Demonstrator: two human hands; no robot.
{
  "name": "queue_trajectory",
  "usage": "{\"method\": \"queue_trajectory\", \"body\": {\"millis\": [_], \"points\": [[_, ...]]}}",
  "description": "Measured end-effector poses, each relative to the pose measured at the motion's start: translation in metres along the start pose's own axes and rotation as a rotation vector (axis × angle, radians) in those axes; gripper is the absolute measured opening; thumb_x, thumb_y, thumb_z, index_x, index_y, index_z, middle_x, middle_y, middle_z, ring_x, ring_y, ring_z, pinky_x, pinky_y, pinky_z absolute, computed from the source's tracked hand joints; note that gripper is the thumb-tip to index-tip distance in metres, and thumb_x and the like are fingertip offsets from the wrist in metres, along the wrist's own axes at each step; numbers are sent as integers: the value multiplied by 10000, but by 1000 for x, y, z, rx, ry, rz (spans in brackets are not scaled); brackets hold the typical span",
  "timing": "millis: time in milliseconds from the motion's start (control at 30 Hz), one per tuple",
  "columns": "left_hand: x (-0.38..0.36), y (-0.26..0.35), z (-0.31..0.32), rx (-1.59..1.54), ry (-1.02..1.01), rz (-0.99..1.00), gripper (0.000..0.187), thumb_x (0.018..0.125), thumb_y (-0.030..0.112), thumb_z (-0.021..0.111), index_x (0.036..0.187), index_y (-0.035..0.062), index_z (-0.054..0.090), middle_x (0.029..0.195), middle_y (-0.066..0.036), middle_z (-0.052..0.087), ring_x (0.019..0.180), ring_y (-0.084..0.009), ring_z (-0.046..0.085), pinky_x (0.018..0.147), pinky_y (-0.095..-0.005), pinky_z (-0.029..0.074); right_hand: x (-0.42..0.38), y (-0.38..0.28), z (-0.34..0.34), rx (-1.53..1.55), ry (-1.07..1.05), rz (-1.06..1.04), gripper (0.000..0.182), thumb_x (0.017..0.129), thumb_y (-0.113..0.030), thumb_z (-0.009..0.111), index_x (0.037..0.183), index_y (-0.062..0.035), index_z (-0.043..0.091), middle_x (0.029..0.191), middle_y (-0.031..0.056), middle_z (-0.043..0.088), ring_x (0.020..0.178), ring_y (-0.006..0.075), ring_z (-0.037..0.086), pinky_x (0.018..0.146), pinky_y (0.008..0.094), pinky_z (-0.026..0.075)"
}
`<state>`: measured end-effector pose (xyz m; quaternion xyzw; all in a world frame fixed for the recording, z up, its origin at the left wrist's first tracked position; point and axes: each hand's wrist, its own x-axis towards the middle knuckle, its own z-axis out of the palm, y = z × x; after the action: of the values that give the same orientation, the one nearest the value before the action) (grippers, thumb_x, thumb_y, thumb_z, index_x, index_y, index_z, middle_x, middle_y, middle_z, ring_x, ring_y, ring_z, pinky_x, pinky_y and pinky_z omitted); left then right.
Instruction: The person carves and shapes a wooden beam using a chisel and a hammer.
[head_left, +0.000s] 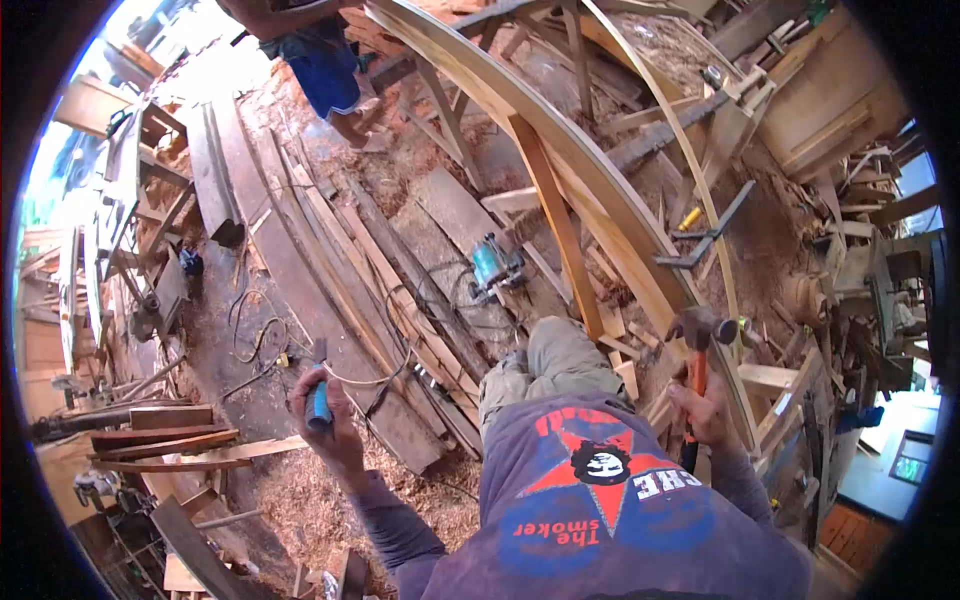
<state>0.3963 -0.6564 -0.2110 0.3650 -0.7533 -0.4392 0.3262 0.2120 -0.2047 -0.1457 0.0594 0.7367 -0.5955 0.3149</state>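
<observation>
My left hand (338, 432) is closed around the blue handle of a chisel-like tool (319, 402), whose short metal end points up, away from me. On the right, my right hand (703, 408) grips a hammer (697, 366) by its orange and black handle, with the dark metal head uppermost. Close beside the hammer runs a long curved wooden beam (610, 195). A brown wooden strip (556, 215) leans against that beam. The two tools are far apart, one on each side of my body.
A teal power tool (490, 264) lies on the floor ahead, near long planks (345, 285) and loose cables (262, 345). Another person (322, 75) stands at the top left. A metal clamp (712, 236) sits right of the beam. Wood shavings (330, 515) cover the floor.
</observation>
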Motion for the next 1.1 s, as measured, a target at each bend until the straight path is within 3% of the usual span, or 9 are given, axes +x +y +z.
{"method": "queue_trajectory", "body": {"millis": [100, 233, 333, 433, 600, 700, 900, 967, 1100], "points": [[4, 39, 15, -165, 27, -25, 240, 951, 113, 652, 1156, 8, 587, 1119, -72, 609, 777, -104, 563, 683, -237, 488, 63, -4, 4, -106, 7, -303, 173, 880, -113, 635, 973, -60, 499, 849, 29, 569, 815, 124, 572, 729, 262, 464], [37, 94, -7, -180, 46, 264, 226, 949, 106, 640, 1151, 26, 576, 1149, -99, 619, 713, -99, 545, 575, -233, 474, 185, -70, 33, -11, 164, -432, 289, 986, -240, 594, 1151, -10, 650, 828, 34, 600, 744, 73, 559, 652, 237, 471], [60, 134, -60, -9, 100, 428, 254, 955, 155, 635, 1170, 37, 567, 1135, -102, 617, 697, -99, 534, 557, -225, 460, 291, -86, 45, -5, 554, -574, 363, 928, -282, 600, 1068, 53, 625, 790, 173, 638, 765, 308, 664, 662, 428, 501], [72, 172, -107, 51, 179, 532, 245, 978, 199, 607, 1161, 43, 557, 1112, -93, 615, 634, -72, 504, 492, -207, 409, 365, -63, 44, -261, 778, -571, 356, 900, -278, 598, 1018, 58, 601, 860, 281, 647, 873, 469, 649, 742, 519, 496], [102, 199, -105, -130, 285, 501, 257, 1013, 290, 557, 1120, 59, 524, 1066, -93, 583, 558, -72, 465, 404, -197, 336, 377, -42, 49, -227, 738, -442, 339, 909, -284, 598, 995, 44, 588, 935, 302, 656, 903, 492, 634, 775, 544, 492], [147, 173, -77, -194, 120, 439, 279, 1009, 299, 561, 1143, 58, 518, 1072, -97, 584, 552, -71, 469, 397, -194, 341, 369, -36, 53, -252, 779, -346, 317, 913, -269, 598, 1002, 35, 593, 941, 299, 660, 907, 485, 639, 780, 543, 494], [279, 178, 128, -483, -233, 622, 485, 952, 489, 602, 1122, 52, 480, 917, -155, 597, 516, -157, 498, 487, -235, 408, 368, -32, 46, -169, 759, -268, 392, 931, -326, 608, 1068, 41, 600, 904, 275, 662, 876, 454, 654, 741, 501, 499], [317, 188, 218, -483, -330, 735, 576, 921, 562, 615, 1063, 31, 441, 848, -209, 609, 602, -207, 564, 555, -289, 481, 358, -52, 52, -201, 802, -55, 375, 940, -313, 609, 1087, 33, 605, 873, 259, 659, 855, 412, 664, 733, 481, 497], [354, 192, 369, -644, -1039, 714, 528, 835, 473, 764, 1070, 52, 547, 943, -201, 690, 758, -286, 673, 638, -383, 534, 357, -56, 63, -227, 870, -115, 289, 962, -235, 583, 1147, -14, 602, 967, 192, 683, 920, 364, 671, 767, 444, 510]]}}
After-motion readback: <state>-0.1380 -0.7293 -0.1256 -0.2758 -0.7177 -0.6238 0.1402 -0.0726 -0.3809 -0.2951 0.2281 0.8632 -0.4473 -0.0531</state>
